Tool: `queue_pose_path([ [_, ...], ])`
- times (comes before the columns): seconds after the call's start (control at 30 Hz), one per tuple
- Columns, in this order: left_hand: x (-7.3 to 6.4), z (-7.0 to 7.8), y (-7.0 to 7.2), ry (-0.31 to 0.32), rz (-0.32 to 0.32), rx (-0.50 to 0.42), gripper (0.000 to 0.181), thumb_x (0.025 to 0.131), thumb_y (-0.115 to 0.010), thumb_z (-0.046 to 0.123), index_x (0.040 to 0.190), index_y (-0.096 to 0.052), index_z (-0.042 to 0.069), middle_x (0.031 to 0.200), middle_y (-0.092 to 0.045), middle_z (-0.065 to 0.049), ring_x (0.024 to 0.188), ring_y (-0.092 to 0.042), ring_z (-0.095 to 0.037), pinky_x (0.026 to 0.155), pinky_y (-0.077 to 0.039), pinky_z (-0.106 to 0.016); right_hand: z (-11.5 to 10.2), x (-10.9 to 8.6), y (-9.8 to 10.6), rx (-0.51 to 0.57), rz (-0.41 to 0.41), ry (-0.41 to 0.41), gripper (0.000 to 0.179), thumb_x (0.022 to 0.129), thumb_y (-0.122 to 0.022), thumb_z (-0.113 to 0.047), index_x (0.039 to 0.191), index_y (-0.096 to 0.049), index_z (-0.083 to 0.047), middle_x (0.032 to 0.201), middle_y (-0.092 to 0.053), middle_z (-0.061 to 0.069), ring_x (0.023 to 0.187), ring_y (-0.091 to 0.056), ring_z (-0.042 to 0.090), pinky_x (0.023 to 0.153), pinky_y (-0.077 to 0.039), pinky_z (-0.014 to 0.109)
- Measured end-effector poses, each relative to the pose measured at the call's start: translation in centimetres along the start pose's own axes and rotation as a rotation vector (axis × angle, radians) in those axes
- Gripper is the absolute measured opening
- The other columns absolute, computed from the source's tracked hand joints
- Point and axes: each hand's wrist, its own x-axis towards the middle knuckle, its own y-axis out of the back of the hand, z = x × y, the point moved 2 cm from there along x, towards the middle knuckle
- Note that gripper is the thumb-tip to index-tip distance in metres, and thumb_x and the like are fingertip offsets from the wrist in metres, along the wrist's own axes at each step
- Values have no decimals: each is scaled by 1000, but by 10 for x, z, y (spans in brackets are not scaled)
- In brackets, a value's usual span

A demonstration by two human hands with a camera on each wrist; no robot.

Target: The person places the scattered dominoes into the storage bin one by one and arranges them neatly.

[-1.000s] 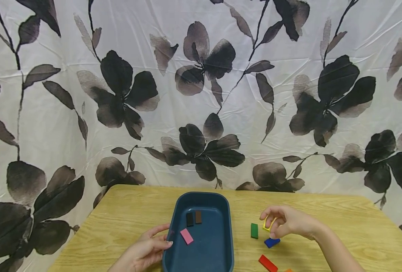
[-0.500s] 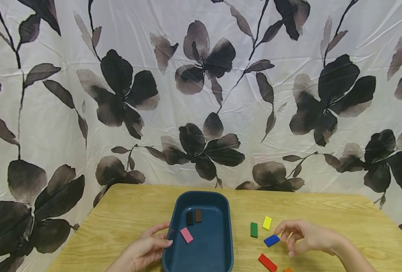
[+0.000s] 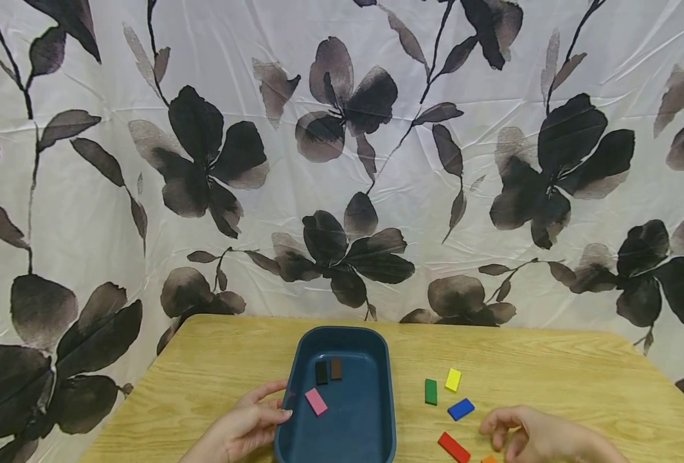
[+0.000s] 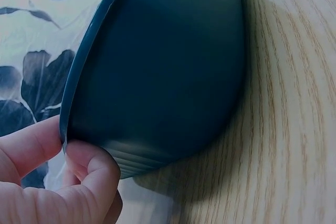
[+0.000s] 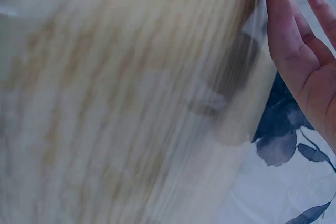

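My left hand (image 3: 243,426) pinches the left rim of a dark blue plastic tray (image 3: 385,405); the left wrist view shows thumb and fingers on either side of the tray's edge (image 4: 79,77). In the tray lie a black block (image 3: 321,373), a brown block (image 3: 335,368) and a pink block (image 3: 315,402). My right hand (image 3: 541,434), fingers loosely bent and holding nothing, hovers by an orange block (image 3: 489,459) that is mostly cut off at the frame's bottom. Left of that hand are a blue block (image 3: 461,409) and a red block (image 3: 454,447).
A green block (image 3: 431,391) and a yellow block (image 3: 453,380) lie flat right of the tray. The wooden table (image 3: 232,347) ends at a hanging white curtain (image 3: 411,270) with dark flowers.
My right hand has drawn back from over the yellow and blue blocks, moving right and toward me to beside the orange block. The left hand and tray have stayed in place.
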Motion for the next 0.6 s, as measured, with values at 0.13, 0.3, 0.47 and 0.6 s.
queue_pose_path([
  [0.13, 0, -1, 1, 1, -2, -7, 75, 84, -53, -16, 143, -7, -6, 112, -56, -15, 94, -60, -20, 89, -47, -37, 1, -4, -2, 6, 12, -4, 50, 84, -64, 1, 125, -40, 15, 101, -53, 9, 81, -57, 10, 71, -47, 18],
  [0.3, -1, -2, 2, 2, -31, -5, 76, 85, -54, -15, 143, -6, -7, 108, -57, -13, 93, -60, -19, 88, -48, -35, 6, -4, -8, -54, 52, -29, 42, 88, -62, -5, 124, -46, 10, 97, -51, 7, 77, -52, 7, 66, -43, 17],
  [0.47, -1, -2, 3, -3, -56, 3, 76, 85, -55, -13, 143, -7, -7, 107, -57, -13, 93, -60, -18, 86, -49, -34, 14, 5, -8, -166, 6, 56, 36, 92, -56, -6, 119, -46, 16, 88, -49, -2, 60, -40, 5, 54, -34, 18],
  [0.6, -1, -3, 2, -10, -53, 9, 74, 84, -55, -13, 142, -9, -7, 107, -57, -13, 93, -60, -18, 85, -49, -34, 20, 9, -7, -261, -5, 115, 32, 91, -57, -4, 118, -49, 11, 85, -48, -12, 59, -38, -1, 49, -31, 16],
])
